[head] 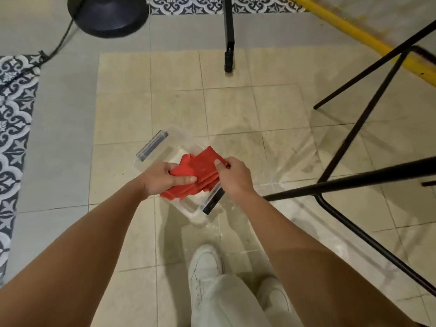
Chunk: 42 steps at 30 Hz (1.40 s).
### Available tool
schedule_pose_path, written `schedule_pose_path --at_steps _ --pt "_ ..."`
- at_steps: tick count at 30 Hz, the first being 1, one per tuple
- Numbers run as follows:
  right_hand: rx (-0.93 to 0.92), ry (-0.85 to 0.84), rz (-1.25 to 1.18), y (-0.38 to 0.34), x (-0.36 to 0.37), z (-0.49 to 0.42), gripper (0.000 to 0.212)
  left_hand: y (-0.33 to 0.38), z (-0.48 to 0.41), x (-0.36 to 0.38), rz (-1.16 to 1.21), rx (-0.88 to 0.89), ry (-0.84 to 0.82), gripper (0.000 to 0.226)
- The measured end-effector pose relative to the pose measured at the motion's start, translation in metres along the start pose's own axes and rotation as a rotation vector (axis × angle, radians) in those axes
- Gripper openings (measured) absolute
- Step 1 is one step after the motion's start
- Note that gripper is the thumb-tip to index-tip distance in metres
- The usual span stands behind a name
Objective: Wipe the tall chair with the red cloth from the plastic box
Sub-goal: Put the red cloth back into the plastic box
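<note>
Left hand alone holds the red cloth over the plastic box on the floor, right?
No, both hands hold it: the head view shows the left hand and the right hand each gripping the red cloth over the plastic box on the floor.

1 cloth (200, 166), 1 box (175, 138), 1 chair (354, 180)

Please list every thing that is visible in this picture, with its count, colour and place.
red cloth: one, red, over the plastic box
plastic box: one, clear with dark handles, floor, centre
tall chair: one, black legs, right
round base: one, black, top left
upright leg: one, black, top centre
yellow bar: one, yellow, top right
shoes: two, white, bottom
left hand: grips the cloth
right hand: pinches the cloth
</note>
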State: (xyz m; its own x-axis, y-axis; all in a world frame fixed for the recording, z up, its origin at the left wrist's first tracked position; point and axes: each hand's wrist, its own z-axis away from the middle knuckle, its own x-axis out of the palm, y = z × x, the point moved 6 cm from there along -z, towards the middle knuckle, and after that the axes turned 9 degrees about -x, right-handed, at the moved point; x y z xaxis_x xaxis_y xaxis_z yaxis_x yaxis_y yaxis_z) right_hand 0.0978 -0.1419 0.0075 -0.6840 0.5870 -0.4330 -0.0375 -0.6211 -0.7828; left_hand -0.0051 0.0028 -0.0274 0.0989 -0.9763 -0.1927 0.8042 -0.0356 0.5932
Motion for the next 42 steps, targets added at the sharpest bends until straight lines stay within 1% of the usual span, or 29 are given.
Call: schedule_pose_path --at_steps 1,3,4,5,7,8,10,12,14,16,18,21,24,26,29,31,33,34,36,38,40,42 --pt "0.008 0.005 0.013 0.006 0.001 -0.005 0.024 0.001 -0.009 -0.002 -0.023 0.006 -0.021 0.063" --pt "0.005 -0.010 0.079 0.018 0.005 -0.016 0.019 0.001 -0.029 -0.007 -0.096 0.011 -0.042 0.039" --pt "0.006 -0.028 0.120 0.023 0.008 -0.022 0.017 0.001 -0.039 -0.010 -0.139 0.014 -0.042 0.030" --pt "0.010 -0.054 0.160 0.027 0.013 -0.028 0.020 -0.001 -0.051 -0.015 -0.195 0.023 -0.036 0.027" --pt "0.019 -0.099 0.263 0.031 0.024 -0.042 0.027 -0.002 -0.073 -0.022 -0.355 0.040 0.021 0.027" --pt "0.019 -0.111 0.307 0.028 0.027 -0.042 0.024 0.000 -0.078 -0.023 -0.451 0.049 0.053 0.028" --pt "0.017 -0.128 0.381 0.030 0.044 -0.059 0.007 0.005 -0.102 -0.024 -0.611 0.075 0.113 0.027" --pt "0.020 -0.110 0.422 0.033 0.052 -0.069 0.016 0.012 -0.116 -0.018 -0.729 0.112 0.139 0.025" --pt "0.026 -0.128 0.436 0.042 0.062 -0.077 0.017 0.006 -0.135 -0.014 -0.810 0.098 0.146 0.031" --pt "0.016 -0.175 0.441 0.047 0.066 -0.080 0.022 0.000 -0.148 -0.009 -0.892 0.091 0.174 0.037" --pt "-0.039 -0.196 0.538 0.046 0.069 -0.084 0.022 -0.002 -0.159 -0.005 -0.945 0.108 0.226 0.038" --pt "-0.087 -0.206 0.645 0.041 0.076 -0.090 0.017 -0.005 -0.166 0.004 -0.938 0.168 0.287 0.032" --pt "-0.159 -0.268 0.764 0.036 0.083 -0.094 0.012 -0.011 -0.168 0.013 -0.806 0.259 0.318 0.032" --pt "-0.209 -0.302 0.785 0.036 0.089 -0.093 0.016 -0.016 -0.162 0.009 -0.752 0.275 0.412 0.037" --pt "-0.212 -0.360 0.810 0.041 0.097 -0.087 0.022 -0.021 -0.146 -0.007 -0.692 0.266 0.612 0.049" --pt "-0.189 -0.401 0.841 0.047 0.102 -0.087 0.022 -0.018 -0.137 -0.012 -0.678 0.295 0.662 0.046" --pt "-0.169 -0.430 0.850 0.052 0.105 -0.088 0.023 -0.014 -0.136 -0.009 -0.713 0.309 0.606 0.042" --pt "-0.165 -0.439 0.854 0.053 0.106 -0.089 0.023 -0.014 -0.139 -0.005 -0.749 0.287 0.558 0.042" --pt "-0.167 -0.459 0.861 0.054 0.108 -0.090 0.025 -0.018 -0.148 0.005 -0.800 0.219 0.461 0.049" --pt "-0.170 -0.479 0.867 0.054 0.110 -0.091 0.026 -0.022 -0.155 0.009 -0.780 0.168 0.397 0.054" --pt "-0.177 -0.490 0.867 0.054 0.109 -0.091 0.028 -0.024 -0.157 0.011 -0.762 0.148 0.365 0.053" --pt "-0.206 -0.477 0.866 0.052 0.106 -0.091 0.028 -0.025 -0.155 0.010 -0.750 0.143 0.371 0.050"
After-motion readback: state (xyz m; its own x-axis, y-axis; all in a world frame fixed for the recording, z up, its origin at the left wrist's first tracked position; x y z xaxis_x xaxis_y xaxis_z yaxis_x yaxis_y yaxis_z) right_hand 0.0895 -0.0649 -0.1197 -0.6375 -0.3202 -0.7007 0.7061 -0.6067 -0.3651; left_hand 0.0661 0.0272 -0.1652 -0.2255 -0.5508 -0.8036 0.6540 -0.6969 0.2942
